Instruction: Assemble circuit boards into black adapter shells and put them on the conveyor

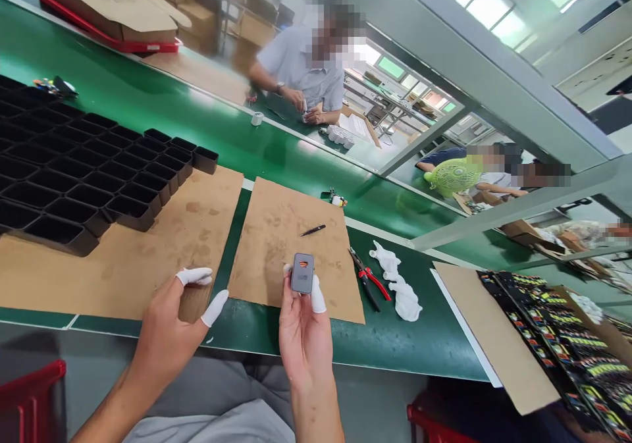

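Note:
My right hand (306,341) grips a small grey rectangular device (302,278) between thumb and fingers, held upright over the front edge of a cardboard sheet (271,232). The device's face has a dark window with an orange mark. To the left, my left hand (168,321) is open, thumb and fingers apart with nothing between them, above another cardboard sheet (207,212). White finger cots cover fingertips on both hands. Beyond the device lies a thin black pen-like tool (313,230). Red-and-black pliers (368,277) rest to the right, beside crumpled white material (399,285).
Rows of black open containers (99,173) fill the left of the green bench (395,344). Dark trays with many small coloured parts (557,338) stand at the right. A person (309,74) works across the bench; others sit farther right near a green fan (454,176).

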Available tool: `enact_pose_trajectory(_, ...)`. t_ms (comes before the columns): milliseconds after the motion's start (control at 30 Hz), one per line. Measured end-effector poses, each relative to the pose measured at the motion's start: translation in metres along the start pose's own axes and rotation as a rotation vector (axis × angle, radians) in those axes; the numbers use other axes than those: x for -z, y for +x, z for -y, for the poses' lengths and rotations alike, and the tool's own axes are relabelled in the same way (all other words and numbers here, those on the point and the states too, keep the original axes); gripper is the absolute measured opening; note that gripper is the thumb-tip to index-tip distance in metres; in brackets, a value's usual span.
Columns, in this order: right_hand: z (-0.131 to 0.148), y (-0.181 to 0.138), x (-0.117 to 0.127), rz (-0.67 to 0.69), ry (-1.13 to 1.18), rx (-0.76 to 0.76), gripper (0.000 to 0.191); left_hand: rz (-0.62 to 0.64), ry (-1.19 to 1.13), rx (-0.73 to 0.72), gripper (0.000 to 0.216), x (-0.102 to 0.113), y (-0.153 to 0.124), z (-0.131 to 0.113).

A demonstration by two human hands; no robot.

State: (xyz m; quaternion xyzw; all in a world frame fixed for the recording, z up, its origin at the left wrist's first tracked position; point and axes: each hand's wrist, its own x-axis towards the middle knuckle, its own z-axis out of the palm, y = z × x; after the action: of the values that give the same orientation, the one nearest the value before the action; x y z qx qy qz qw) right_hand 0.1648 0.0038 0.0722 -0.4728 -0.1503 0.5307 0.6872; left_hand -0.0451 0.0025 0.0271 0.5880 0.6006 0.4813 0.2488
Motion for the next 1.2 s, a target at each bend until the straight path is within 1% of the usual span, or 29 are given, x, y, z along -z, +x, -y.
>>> enact_pose_trajectory(67, 0.009, -0.004, -0.003, -0.04, 0.248, -0.146, 0.02, 0.004, 0.031, -0.027, 0.038, -0.001, -0.001, 0.001)
enact_pose_trajectory(133, 0.014, -0.007, -0.006, -0.055, 0.322, -0.204, 0.019, 0.011, 0.065, -0.064, 0.038, -0.002, -0.002, 0.001)
enact_pose_trajectory(200, 0.015, -0.009, -0.008, -0.067, 0.339, -0.206, 0.021, 0.017, 0.096, -0.106, 0.037, -0.003, -0.003, 0.0)
enact_pose_trajectory(333, 0.013, -0.01, -0.011, -0.085, 0.298, -0.142, 0.026, -0.004, 0.153, -0.157, 0.037, -0.003, -0.003, -0.002)
enact_pose_trajectory(400, 0.013, -0.008, -0.012, -0.079, 0.21, -0.102, 0.032, -0.014, 0.176, -0.178, 0.037, -0.004, -0.003, -0.003)
enact_pose_trajectory(467, 0.014, -0.005, -0.014, -0.067, 0.054, -0.02, 0.041, -0.023, 0.203, -0.208, 0.037, -0.005, -0.003, -0.003)
enact_pose_trajectory(567, 0.016, -0.002, -0.014, -0.015, -0.302, 0.181, 0.062, -0.046, 0.249, -0.255, 0.036, -0.008, -0.003, -0.001)
enact_pose_trajectory(600, 0.016, -0.001, -0.014, 0.012, -0.442, 0.247, 0.064, -0.05, 0.26, -0.268, 0.035, -0.009, -0.002, -0.001)
enact_pose_trajectory(633, 0.016, 0.0, -0.013, 0.048, -0.58, 0.308, 0.06, -0.051, 0.269, -0.279, 0.034, -0.009, -0.002, -0.001)
enact_pose_trajectory(700, 0.013, 0.003, -0.012, 0.136, -0.82, 0.413, 0.037, -0.048, 0.28, -0.294, 0.031, -0.01, -0.002, -0.001)
enact_pose_trajectory(733, 0.011, 0.005, -0.011, 0.173, -0.899, 0.454, 0.029, -0.043, 0.282, -0.3, 0.031, -0.01, -0.002, -0.001)
enact_pose_trajectory(767, 0.009, 0.006, -0.01, 0.201, -0.947, 0.478, 0.029, -0.034, 0.283, -0.302, 0.03, -0.01, -0.002, -0.001)
enact_pose_trajectory(867, 0.003, 0.011, -0.008, 0.261, -0.996, 0.467, 0.049, 0.018, 0.282, -0.287, 0.032, -0.008, -0.001, 0.0)
enact_pose_trajectory(900, 0.002, 0.012, -0.007, 0.302, -1.002, 0.463, 0.05, 0.042, 0.285, -0.284, 0.033, -0.008, -0.001, 0.0)
enact_pose_trajectory(1000, 0.003, 0.011, -0.006, 0.465, -0.997, 0.473, 0.041, 0.105, 0.298, -0.308, 0.037, -0.007, 0.0, 0.0)
enact_pose_trajectory(1033, 0.004, 0.009, -0.005, 0.502, -0.987, 0.471, 0.041, 0.124, 0.304, -0.316, 0.039, -0.007, 0.0, -0.001)
enact_pose_trajectory(1133, 0.005, 0.003, -0.005, 0.569, -0.991, 0.486, 0.048, 0.174, 0.311, -0.308, 0.053, -0.011, -0.004, -0.007)
enact_pose_trajectory(1200, 0.002, -0.001, -0.005, 0.605, -1.015, 0.558, 0.055, 0.202, 0.28, -0.254, 0.067, -0.017, -0.006, -0.016)
